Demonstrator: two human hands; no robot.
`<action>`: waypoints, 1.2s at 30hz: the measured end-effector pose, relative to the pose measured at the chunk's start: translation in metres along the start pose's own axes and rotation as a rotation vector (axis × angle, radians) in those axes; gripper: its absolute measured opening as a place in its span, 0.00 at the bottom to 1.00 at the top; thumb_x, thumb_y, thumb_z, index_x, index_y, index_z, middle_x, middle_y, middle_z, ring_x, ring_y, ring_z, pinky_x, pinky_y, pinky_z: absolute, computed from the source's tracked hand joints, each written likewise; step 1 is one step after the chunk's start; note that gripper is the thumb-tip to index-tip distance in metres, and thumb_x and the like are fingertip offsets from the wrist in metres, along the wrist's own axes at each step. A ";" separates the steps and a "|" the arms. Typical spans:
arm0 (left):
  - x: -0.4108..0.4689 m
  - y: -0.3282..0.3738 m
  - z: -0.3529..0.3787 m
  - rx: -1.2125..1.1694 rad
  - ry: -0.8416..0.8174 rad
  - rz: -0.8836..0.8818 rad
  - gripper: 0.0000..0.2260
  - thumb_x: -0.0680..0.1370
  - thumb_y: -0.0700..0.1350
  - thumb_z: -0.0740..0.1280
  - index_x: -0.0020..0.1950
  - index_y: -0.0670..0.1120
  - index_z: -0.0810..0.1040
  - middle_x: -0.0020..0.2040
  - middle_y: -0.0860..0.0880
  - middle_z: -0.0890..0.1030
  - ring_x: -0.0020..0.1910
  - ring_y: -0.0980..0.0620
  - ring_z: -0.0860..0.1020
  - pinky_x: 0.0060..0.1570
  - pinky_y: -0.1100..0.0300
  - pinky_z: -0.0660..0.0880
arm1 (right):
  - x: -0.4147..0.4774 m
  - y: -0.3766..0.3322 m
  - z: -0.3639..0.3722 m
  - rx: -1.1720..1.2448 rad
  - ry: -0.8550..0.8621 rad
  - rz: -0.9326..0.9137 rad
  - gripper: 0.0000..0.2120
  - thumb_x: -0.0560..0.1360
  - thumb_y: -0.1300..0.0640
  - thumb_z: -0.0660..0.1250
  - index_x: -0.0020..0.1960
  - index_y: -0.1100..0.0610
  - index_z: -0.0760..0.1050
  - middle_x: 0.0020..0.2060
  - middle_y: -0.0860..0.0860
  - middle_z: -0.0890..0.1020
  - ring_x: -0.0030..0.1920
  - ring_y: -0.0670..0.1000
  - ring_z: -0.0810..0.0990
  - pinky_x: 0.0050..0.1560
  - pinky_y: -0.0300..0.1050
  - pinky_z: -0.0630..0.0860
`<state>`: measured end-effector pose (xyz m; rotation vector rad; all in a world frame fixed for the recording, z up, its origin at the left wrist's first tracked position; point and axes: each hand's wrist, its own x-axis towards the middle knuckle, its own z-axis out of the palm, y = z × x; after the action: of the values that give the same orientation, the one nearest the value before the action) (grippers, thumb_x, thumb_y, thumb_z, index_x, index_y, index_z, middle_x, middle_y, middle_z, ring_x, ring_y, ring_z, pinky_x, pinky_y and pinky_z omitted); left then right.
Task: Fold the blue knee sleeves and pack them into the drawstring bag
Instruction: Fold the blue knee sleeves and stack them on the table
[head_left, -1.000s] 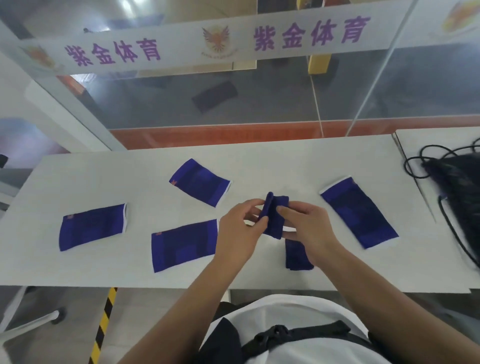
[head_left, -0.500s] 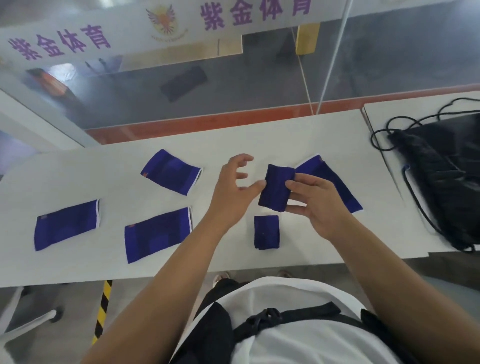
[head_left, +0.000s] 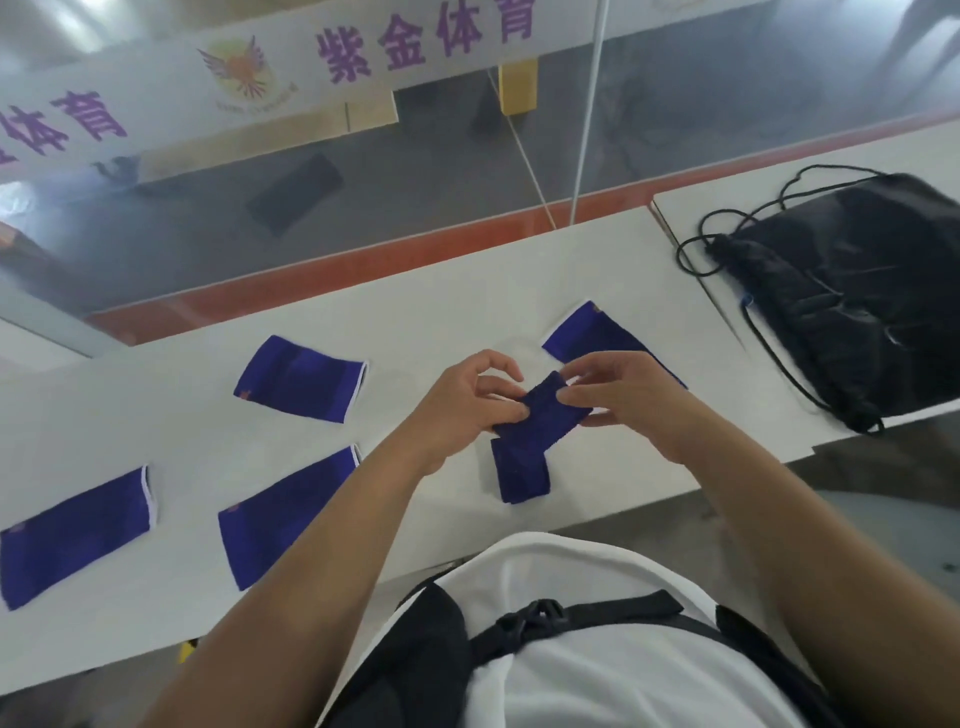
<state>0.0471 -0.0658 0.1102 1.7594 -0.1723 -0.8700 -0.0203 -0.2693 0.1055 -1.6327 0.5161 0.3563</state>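
Observation:
Both hands pinch a folded blue knee sleeve (head_left: 545, 415) just above the white table (head_left: 467, 291): my left hand (head_left: 462, 400) at its left end, my right hand (head_left: 634, 400) at its right end. A second folded sleeve (head_left: 521, 475) lies flat right below it. Flat unfolded sleeves lie at the far left (head_left: 78, 535), the front left (head_left: 280, 514), the back left (head_left: 301, 379), and one behind my right hand (head_left: 587, 338), partly hidden. The black drawstring bag (head_left: 862, 296) lies on the adjoining table at the right.
A glass partition with a red base strip (head_left: 363, 280) and a white banner closes off the table's far side. The bag's black cords (head_left: 727, 239) loop towards the seam between the two tables. The near table edge runs just in front of my torso.
My left hand, open half a second ago, has closed on the folded sleeve again. The sleeve has turned from upright to slanted and sits lower, over the other folded sleeve. The camera has swung right.

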 end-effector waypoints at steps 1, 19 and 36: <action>0.001 0.002 -0.003 0.018 -0.004 0.005 0.10 0.77 0.37 0.71 0.55 0.47 0.76 0.51 0.45 0.85 0.49 0.46 0.85 0.48 0.53 0.82 | 0.000 -0.003 0.001 -0.110 -0.032 0.017 0.08 0.72 0.59 0.75 0.51 0.55 0.83 0.44 0.55 0.86 0.47 0.51 0.84 0.55 0.51 0.81; -0.013 -0.096 -0.006 -0.327 -0.104 -0.247 0.13 0.74 0.33 0.72 0.56 0.44 0.78 0.47 0.46 0.84 0.44 0.51 0.83 0.43 0.59 0.79 | -0.032 0.069 0.083 0.141 0.242 0.295 0.03 0.74 0.68 0.71 0.47 0.62 0.79 0.42 0.61 0.84 0.42 0.60 0.83 0.49 0.58 0.82; 0.018 -0.132 0.007 0.004 0.097 0.054 0.12 0.76 0.35 0.70 0.55 0.49 0.77 0.58 0.45 0.77 0.49 0.56 0.79 0.40 0.72 0.75 | 0.013 0.067 0.102 -0.483 0.328 0.217 0.07 0.74 0.63 0.65 0.45 0.52 0.74 0.46 0.52 0.83 0.44 0.55 0.80 0.35 0.40 0.73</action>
<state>0.0159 -0.0301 -0.0148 1.7885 -0.1574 -0.7440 -0.0374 -0.1747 0.0288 -2.1257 0.9120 0.3951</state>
